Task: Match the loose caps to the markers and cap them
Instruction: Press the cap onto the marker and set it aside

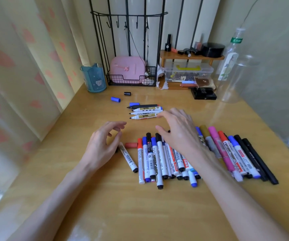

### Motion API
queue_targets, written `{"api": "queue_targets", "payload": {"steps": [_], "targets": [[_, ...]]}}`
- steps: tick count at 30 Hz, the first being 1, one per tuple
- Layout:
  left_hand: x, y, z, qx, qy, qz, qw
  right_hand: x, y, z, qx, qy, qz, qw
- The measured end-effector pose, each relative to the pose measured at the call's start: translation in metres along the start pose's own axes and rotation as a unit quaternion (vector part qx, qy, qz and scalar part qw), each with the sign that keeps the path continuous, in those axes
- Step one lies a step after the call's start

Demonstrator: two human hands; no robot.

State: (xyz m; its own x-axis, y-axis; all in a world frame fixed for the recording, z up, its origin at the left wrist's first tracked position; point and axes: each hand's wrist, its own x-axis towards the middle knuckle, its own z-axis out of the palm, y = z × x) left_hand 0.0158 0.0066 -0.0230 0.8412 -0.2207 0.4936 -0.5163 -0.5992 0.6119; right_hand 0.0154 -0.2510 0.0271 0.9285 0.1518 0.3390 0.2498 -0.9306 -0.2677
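Several capped markers (159, 159) lie in a row across the middle of the wooden desk (122, 206). Farther back lies a group of uncapped markers (145, 111), tips pointing left. Loose caps sit around them: a blue cap (115, 99), a black cap (127, 93), another blue cap (134, 104) and a red cap (131, 145). My left hand (103, 145) hovers open, fingers curled, just above a white marker with a black end (128, 158). My right hand (176, 131) is spread open over the top of the capped row, holding nothing.
At the back stand a blue pen cup (95, 78), a black wire rack with a pink case (128, 69), a small wooden shelf (190, 57) above a clear storage box (189, 72), a black box (203, 94) and a clear plastic bottle (232, 66). A curtain hangs on the left.
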Motion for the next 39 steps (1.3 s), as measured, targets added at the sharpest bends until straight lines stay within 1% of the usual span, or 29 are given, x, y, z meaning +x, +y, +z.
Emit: {"api": "queue_targets", "payload": {"steps": [4,7,9,13,19,21,24,26,29,30,32,35,37,39], "targets": [[-0.001,-0.02,-0.01,0.001,0.032,-0.036,0.999,0.04,-0.013,0.026,-0.016,-0.081,-0.028,0.996],[0.0,-0.029,-0.014,-0.003,0.039,-0.049,0.998,0.057,-0.015,0.041,-0.038,-0.117,-0.022,0.992],[0.0,-0.034,-0.014,-0.005,0.04,-0.052,0.998,0.063,-0.014,0.046,-0.052,-0.115,-0.015,0.992],[0.009,-0.04,-0.011,-0.016,0.052,-0.064,0.996,0.071,-0.01,0.045,-0.064,-0.08,0.011,0.995],[0.058,-0.05,0.005,0.0,0.033,-0.067,0.997,0.075,-0.007,0.044,-0.043,-0.112,0.044,0.992],[0.082,-0.052,0.012,0.018,0.023,-0.063,0.998,0.075,-0.006,0.043,-0.038,-0.11,0.044,0.992],[0.117,-0.056,0.028,0.048,-0.001,-0.06,0.997,0.071,-0.001,0.038,-0.068,-0.057,0.045,0.995],[0.139,-0.061,0.038,0.078,-0.039,-0.061,0.994,0.068,0.003,0.033,-0.094,-0.023,0.059,0.994],[0.164,-0.067,0.051,0.137,-0.118,-0.057,0.982,0.064,0.01,0.023,-0.115,-0.008,0.082,0.99],[0.169,-0.069,0.054,0.162,-0.134,-0.054,0.976,0.063,0.012,0.02,-0.117,-0.007,0.088,0.989],[0.176,-0.07,0.059,0.2,-0.138,-0.048,0.969,0.061,0.015,0.016,-0.119,-0.001,0.091,0.989],[0.181,-0.069,0.063,0.181,-0.142,-0.075,0.97,0.059,0.016,0.012,-0.112,-0.001,0.089,0.99],[0.183,-0.068,0.06,0.156,-0.176,-0.102,0.967,0.057,0.016,0.011,-0.109,0.001,0.088,0.99],[0.183,-0.067,0.053,0.146,-0.207,-0.104,0.962,0.056,0.015,0.01,-0.105,0.01,0.087,0.991]]}}
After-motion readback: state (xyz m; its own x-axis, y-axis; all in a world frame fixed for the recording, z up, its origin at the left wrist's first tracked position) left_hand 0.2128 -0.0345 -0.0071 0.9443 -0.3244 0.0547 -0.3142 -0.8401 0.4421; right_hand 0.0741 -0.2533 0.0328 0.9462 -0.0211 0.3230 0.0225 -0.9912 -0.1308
